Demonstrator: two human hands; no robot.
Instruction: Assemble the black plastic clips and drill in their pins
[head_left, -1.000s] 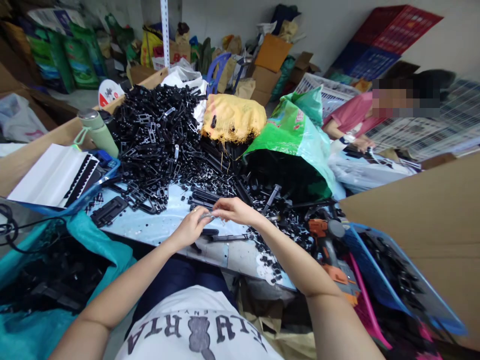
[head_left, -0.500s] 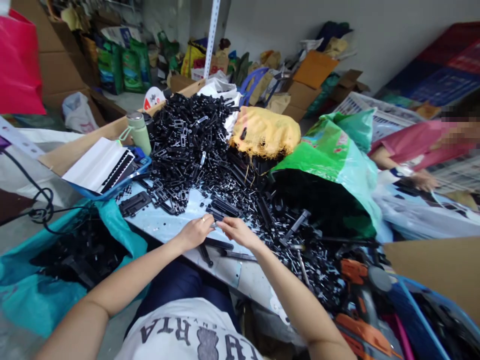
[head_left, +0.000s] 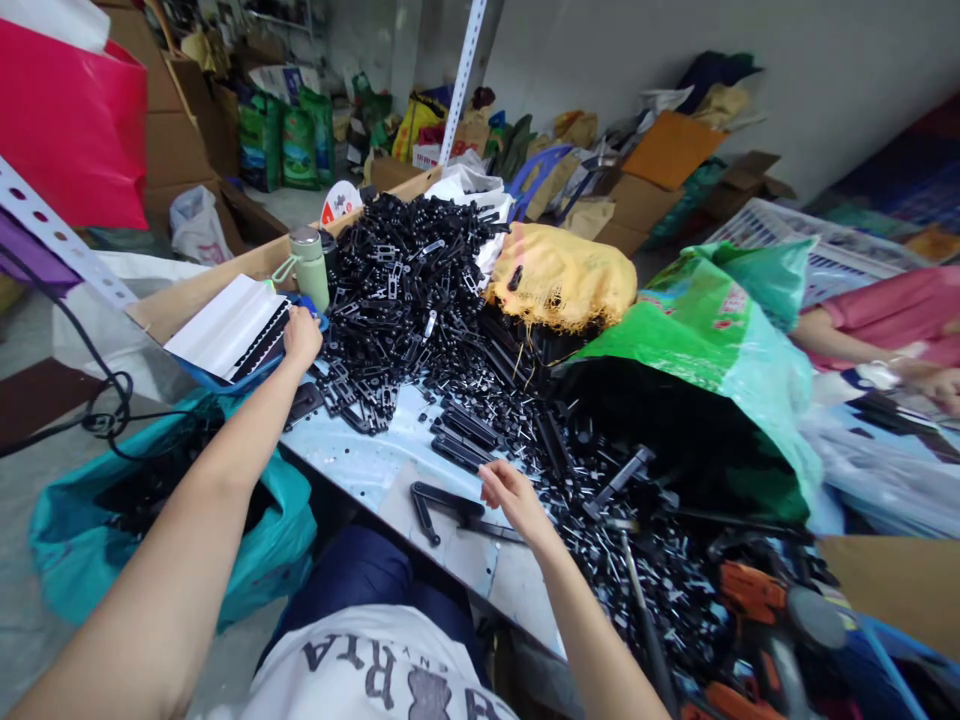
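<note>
My left hand (head_left: 302, 338) reaches to the right end of a blue tray (head_left: 214, 382), beside white sheets (head_left: 221, 322) and dark notched strips (head_left: 262, 342). Its fingertips are hidden behind the hand. My right hand (head_left: 511, 495) hovers over the front of the table, fingers curled together toward the thumb; anything between them is too small to make out. Just left of it lies a black hinged arm (head_left: 448, 498), its two pieces set at an angle. Several long black bars (head_left: 466, 428) lie behind the right hand.
A heap of black plastic parts (head_left: 397, 270) covers the back. Small screws or pins (head_left: 637, 545) spread rightward near a hammer (head_left: 646, 610) and an orange power drill (head_left: 754, 590). A green bottle (head_left: 309, 268) stands by the tray. A green sack (head_left: 697, 330) gapes at right; a co-worker's arm shows beyond.
My hands have parted from their meeting point over the table. The left has gone left and away to the blue tray; the right stays near the front. The view has shifted slightly.
</note>
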